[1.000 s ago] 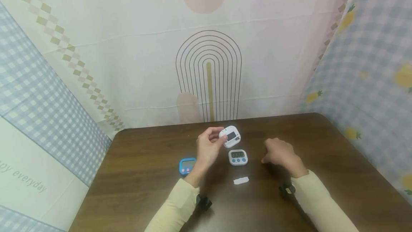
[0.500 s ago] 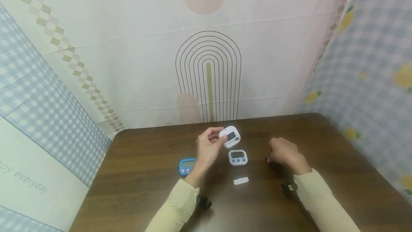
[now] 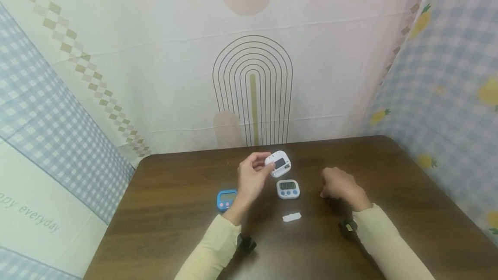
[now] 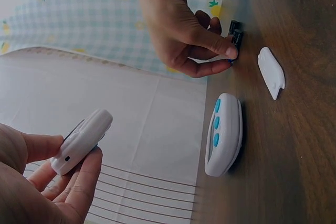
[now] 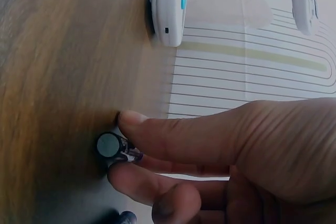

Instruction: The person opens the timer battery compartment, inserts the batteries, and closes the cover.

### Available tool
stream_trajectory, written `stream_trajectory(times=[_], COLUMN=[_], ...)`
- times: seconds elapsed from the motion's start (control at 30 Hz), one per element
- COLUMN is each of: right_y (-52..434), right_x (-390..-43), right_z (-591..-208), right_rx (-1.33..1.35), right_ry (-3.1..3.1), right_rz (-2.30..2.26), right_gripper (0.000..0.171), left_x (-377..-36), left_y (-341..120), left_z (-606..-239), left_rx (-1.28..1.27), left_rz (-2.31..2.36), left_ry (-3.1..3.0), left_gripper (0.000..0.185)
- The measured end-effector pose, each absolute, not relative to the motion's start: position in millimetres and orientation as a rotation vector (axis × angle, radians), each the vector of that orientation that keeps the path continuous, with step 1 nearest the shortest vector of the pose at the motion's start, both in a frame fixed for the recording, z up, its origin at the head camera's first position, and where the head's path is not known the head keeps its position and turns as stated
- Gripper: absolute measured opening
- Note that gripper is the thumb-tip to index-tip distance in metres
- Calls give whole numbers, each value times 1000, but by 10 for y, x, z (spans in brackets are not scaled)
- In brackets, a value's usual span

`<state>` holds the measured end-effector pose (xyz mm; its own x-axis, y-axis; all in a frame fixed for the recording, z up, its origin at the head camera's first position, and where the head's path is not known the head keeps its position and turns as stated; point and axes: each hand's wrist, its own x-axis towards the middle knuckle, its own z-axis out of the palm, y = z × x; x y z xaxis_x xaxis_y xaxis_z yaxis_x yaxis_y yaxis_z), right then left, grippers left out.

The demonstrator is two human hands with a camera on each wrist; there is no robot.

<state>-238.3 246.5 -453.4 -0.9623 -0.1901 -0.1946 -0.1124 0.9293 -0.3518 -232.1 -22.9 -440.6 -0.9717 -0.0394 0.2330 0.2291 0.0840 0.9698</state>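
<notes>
Nearest the viewer, one small white cover is seen lying flat on the brown bench, apart from everything else. Just beyond it to the right, the right hand is lowered to the bench, and a small dark battery is pinched between its thumb and fingertips — the battery's end is pressed against the wood. A second dark cylinder is glimpsed at the lower edge of the right wrist view; what it is cannot be told.

Three timers are counted in all. One white timer with blue buttons is stood on the bench between the two hands, its display facing the viewer. One blue timer is laid to the left of the left forearm, partly hidden by it. The third, a white timer, is held up off the bench by the left hand, farthest from the viewer — it is gripped at its edge between thumb and curled fingers, its back with an open dark recess turned toward the viewer.

Behind the bench, a pale curtain printed with arch lines is hung.
</notes>
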Motion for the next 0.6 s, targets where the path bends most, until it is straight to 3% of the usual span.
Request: stream_trajectory(times=[0.6], right_y=[2424], right_x=[-2391], right_z=[-4548], right_rx=[-299], right_ry=[2882], right_rz=[-422], right_gripper=[10], left_x=[-2315], left_y=[-215], left_z=[-4415], left_rx=[-208], left_rz=[-1956], left_ry=[-2174], left_gripper=[26])
